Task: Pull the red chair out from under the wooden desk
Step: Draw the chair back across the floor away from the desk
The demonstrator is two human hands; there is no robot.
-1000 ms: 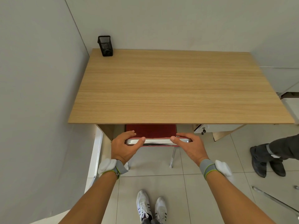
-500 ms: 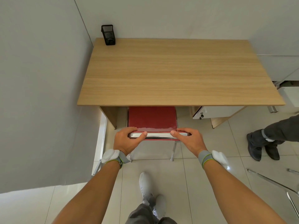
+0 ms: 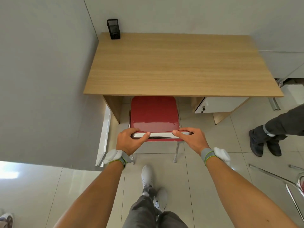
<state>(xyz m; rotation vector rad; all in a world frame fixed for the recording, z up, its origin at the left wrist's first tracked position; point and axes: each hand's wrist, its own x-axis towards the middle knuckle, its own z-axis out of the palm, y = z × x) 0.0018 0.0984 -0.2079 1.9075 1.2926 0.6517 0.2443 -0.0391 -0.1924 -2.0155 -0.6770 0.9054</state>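
Note:
The red chair (image 3: 153, 112) with a chrome frame stands in front of the wooden desk (image 3: 172, 66). Most of its red seat shows on my side of the desk's front edge; only its far end lies under the desktop. My left hand (image 3: 129, 140) grips the left end of the chrome top rail of the backrest. My right hand (image 3: 191, 139) grips the right end of the same rail. Two chrome rear legs show below the rail on the tiled floor.
A black mesh pen holder (image 3: 113, 29) stands on the desk's far left corner. A grey partition wall (image 3: 46, 79) runs along the left. Another person's legs and dark shoes (image 3: 264, 142) stand at the right. A second chrome chair frame (image 3: 283, 181) is at lower right. My feet are just behind the chair.
The chair has slid toward me out from under the desk, so more of the red seat shows. I have stepped back; both hands keep their hold on the rail.

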